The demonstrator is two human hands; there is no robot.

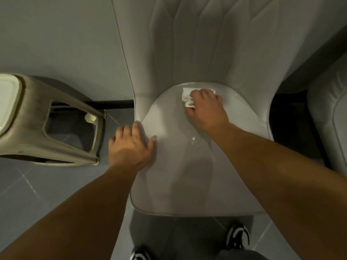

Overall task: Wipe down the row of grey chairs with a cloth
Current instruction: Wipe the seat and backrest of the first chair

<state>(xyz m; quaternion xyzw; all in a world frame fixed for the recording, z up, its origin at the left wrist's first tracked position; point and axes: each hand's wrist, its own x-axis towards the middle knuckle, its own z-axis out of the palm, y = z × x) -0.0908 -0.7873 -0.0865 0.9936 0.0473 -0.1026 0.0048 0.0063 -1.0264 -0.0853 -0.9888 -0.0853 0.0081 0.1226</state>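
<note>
while right hand [204,107] pinches cloth [188,97] on grey chair [180,166] seat, left hand [131,147] – fingers spread – rests flat

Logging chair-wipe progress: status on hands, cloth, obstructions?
Right hand presses white cloth on grey chair seat, near backrest. Left hand flat on seat's left edge. Nothing blocking.

grey tiled floor [37,188] | pale wall [56,34] | beige stool [37,119]

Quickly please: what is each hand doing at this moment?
Left hand: open, resting flat on the chair seat edge.
Right hand: holds the white cloth, pressing it on the seat.
</note>
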